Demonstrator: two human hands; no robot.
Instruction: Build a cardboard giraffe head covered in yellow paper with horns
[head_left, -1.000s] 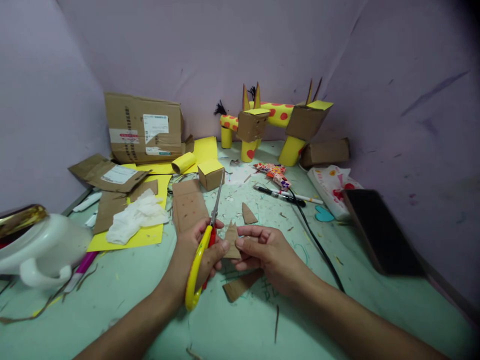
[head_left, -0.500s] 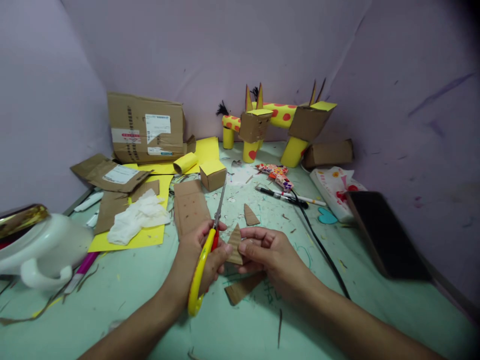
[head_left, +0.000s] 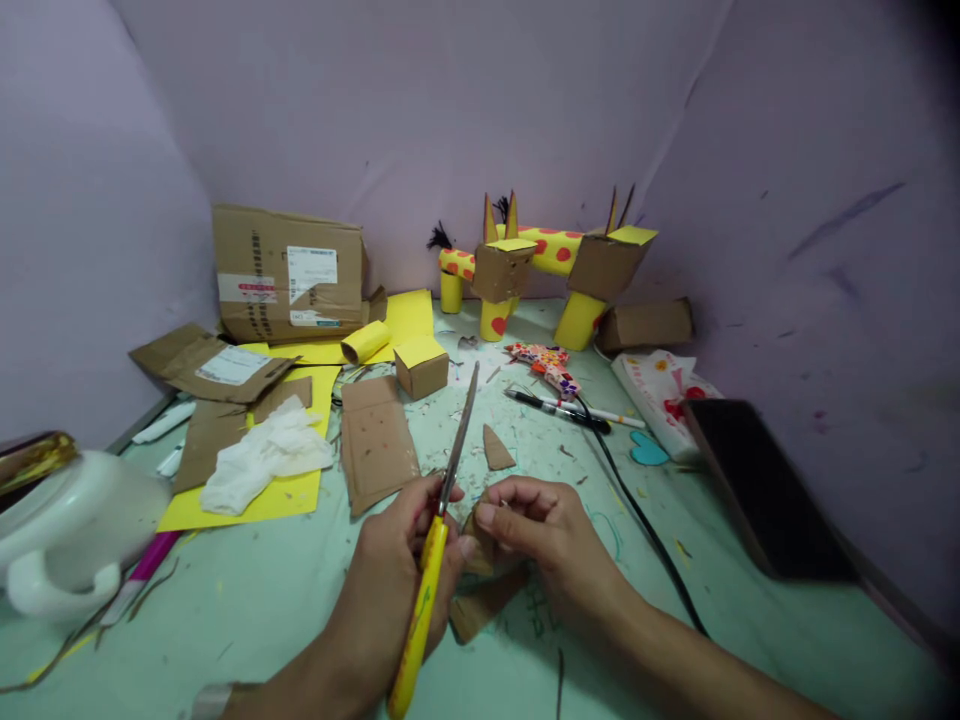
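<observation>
My left hand (head_left: 390, 570) is closed around a pair of yellow-handled scissors (head_left: 424, 610), their blades pointing up and away from me. My right hand (head_left: 547, 530) pinches a small pointed piece of cardboard (head_left: 478, 552), now tilted and partly hidden by the fingers. The left fingertips reach the near side of that piece. Below it lies a cardboard scrap (head_left: 484, 608), partly under my right hand. A second pointed cardboard piece (head_left: 496, 448) rests on the green table just beyond.
Two spotted yellow animal figures with cardboard-box heads (head_left: 504, 272) stand at the back. A cardboard strip (head_left: 376, 440), yellow-topped box (head_left: 421, 368) and white tissue (head_left: 266, 455) lie left. Glue gun (head_left: 547, 365), black cord (head_left: 637, 505) and phone (head_left: 765, 490) are right; a white mug (head_left: 82, 530) is far left.
The pointed cardboard piece has tilted in my fingers and shows less of its face. The scissors have swung, blades rightward. The view has shifted slightly.
</observation>
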